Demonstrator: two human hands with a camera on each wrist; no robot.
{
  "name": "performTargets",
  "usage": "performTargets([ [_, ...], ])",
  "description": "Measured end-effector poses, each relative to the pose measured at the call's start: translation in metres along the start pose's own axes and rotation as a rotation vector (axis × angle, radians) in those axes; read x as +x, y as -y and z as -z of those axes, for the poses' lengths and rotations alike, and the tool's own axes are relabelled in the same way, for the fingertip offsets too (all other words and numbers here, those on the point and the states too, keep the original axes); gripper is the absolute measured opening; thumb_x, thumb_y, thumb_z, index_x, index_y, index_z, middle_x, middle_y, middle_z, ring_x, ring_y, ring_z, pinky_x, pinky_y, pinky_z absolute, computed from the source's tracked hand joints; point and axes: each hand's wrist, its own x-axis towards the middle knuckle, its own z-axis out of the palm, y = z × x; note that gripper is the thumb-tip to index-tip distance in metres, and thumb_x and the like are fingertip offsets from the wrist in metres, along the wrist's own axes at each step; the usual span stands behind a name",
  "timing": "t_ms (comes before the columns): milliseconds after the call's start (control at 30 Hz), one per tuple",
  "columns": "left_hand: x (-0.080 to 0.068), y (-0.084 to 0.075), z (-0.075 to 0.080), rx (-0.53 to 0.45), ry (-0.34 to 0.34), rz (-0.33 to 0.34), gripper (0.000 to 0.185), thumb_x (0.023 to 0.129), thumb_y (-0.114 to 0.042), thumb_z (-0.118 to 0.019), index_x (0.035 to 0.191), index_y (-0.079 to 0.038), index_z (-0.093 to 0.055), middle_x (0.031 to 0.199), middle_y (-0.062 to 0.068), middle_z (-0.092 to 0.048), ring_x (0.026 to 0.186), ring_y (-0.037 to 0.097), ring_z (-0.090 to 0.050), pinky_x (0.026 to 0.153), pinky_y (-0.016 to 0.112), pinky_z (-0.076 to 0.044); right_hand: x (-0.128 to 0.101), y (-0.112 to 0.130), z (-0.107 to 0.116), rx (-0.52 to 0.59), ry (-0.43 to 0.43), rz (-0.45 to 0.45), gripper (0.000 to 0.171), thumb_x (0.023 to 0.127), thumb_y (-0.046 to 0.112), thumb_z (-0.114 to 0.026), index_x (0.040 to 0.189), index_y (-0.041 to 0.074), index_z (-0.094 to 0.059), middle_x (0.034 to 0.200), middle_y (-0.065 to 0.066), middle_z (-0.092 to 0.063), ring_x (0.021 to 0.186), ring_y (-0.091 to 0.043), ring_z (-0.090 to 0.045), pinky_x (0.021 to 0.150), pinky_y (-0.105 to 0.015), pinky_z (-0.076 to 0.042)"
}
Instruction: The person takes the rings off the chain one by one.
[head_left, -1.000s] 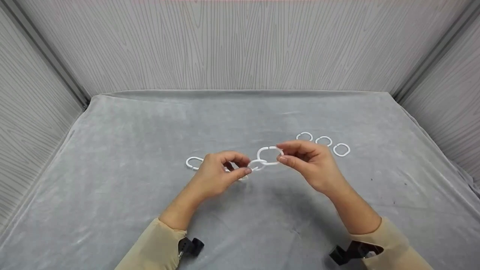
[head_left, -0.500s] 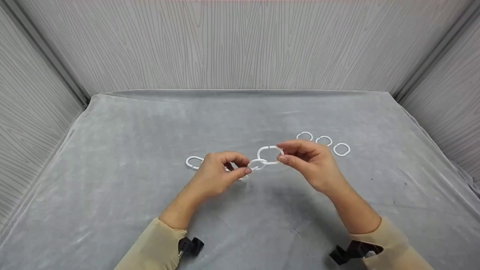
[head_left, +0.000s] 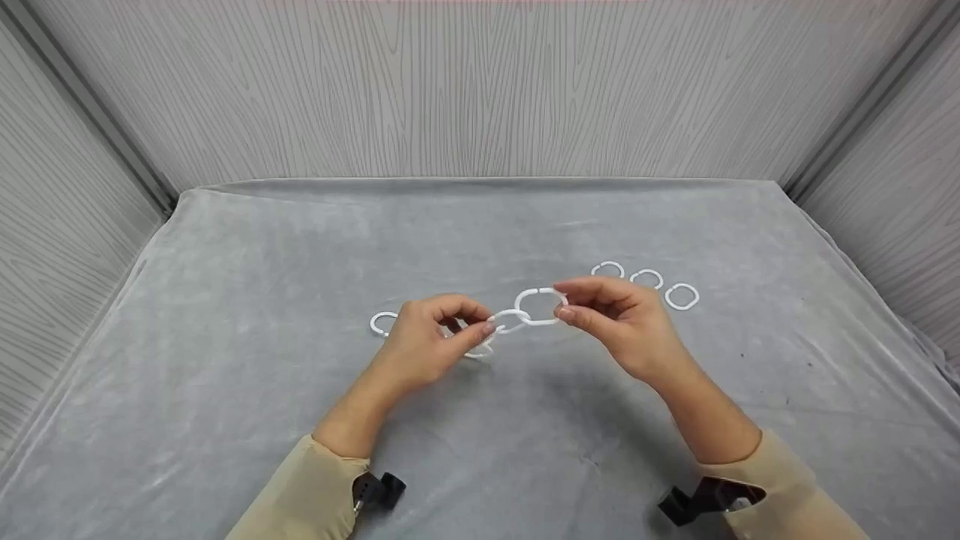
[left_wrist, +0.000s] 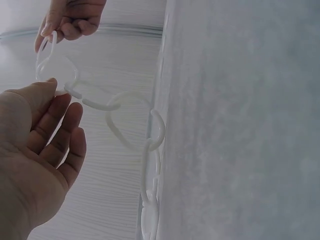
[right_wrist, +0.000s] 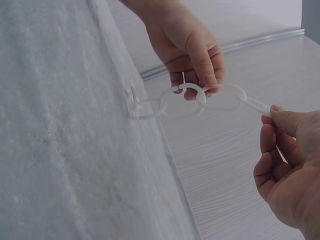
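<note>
Grey cloth [head_left: 247,285] spreads wide, its far edge [head_left: 480,180] beyond the chain [head_left: 523,316].

Three rings [head_left: 646,271] lie on the cloth [head_left: 480,225] right of centre; the chain [head_left: 510,312], mid-frame, apparently touches it at left.

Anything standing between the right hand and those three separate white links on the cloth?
Nothing visible stands between the right hand and the three separate white links on the gray cloth. In the head view, the hand itself hides parts of two of them. It also pinches the chain's end link, so it isn't free.
</note>
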Motion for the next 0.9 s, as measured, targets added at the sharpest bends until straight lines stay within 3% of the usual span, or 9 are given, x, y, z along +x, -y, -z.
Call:
performTargets([
  [367,0.0,-0.006,0.002,0.024,-0.067,-0.076,0.005,0.099,-0.014,-0.078,0.099,-0.01,-0.079,0.086,-0.007,-0.073,0.078,0.014,-0.064,0.073,0.03,-0.052,0.0,0.0,0.001,-0.013,-0.003,-0.019,0.027,0.093,-0.001,-0.08,0.119,-0.006,-0.075,0.094,-0.016,-0.075,0.083,-0.015,-0.071,0.073,-0.024,-0.059],
  [600,-0.001,-0.009,0.003,0.073,-0.067,-0.111,0.005,0.099,-0.015,-0.078,0.099,-0.01,-0.079,0.086,-0.011,-0.072,0.078,0.012,-0.064,0.073,0.03,-0.053,0.0,0.002,-0.002,-0.006,-0.022,-0.085,0.028,0.09,-0.009,-0.079,0.118,-0.006,-0.076,0.09,-0.003,-0.075,0.079,-0.013,-0.07,0.075,-0.026,-0.06],
  [900,-0.002,-0.012,0.003,0.085,-0.058,-0.134,0.004,0.099,-0.014,-0.078,0.098,-0.01,-0.079,0.084,-0.01,-0.07,0.077,0.01,-0.064,0.072,0.031,-0.054,0.0,0.004,-0.002,-0.012,-0.004,-0.138,0.026,0.093,-0.003,-0.078,0.119,-0.004,-0.077,0.099,-0.014,-0.077,0.086,-0.016,-0.073,0.081,-0.029,-0.061],
])
